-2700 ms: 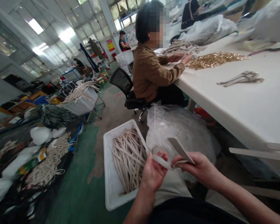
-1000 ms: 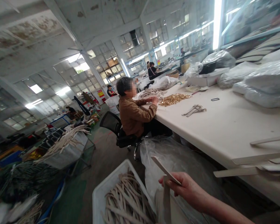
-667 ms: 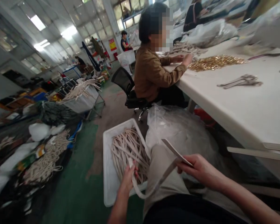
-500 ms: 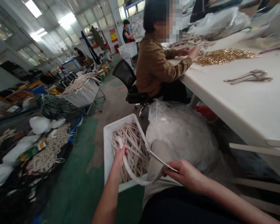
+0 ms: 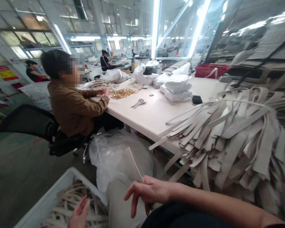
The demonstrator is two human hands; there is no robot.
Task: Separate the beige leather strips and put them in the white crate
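My right hand [image 5: 148, 191] holds a pale grey-beige strap [image 5: 136, 164], its end sticking up above the knuckles while the other fingers hang loosely apart. Over the white crate [image 5: 71, 174] at lower left, my left hand [image 5: 79, 211] is open, fingers stretched out, with nothing visible in it. Many similar straps [image 5: 66, 202] lie tangled inside that crate. On the right, a big pile of flat straps [image 5: 237, 136] drapes over the table edge. The lower end of the held strap is hidden behind my right hand.
A seated co-worker in a brown jacket [image 5: 71, 104] works at the white table [image 5: 142, 114] beside gold metal pieces [image 5: 123, 93]. A clear plastic bag [image 5: 109, 152] stands before my knee. White packets [image 5: 177, 87] and a red basket [image 5: 211, 70] sit further back.
The view has swung right, bringing the strap pile into sight. My left hand has let go of the strap it held over the crate; my right hand still holds one.
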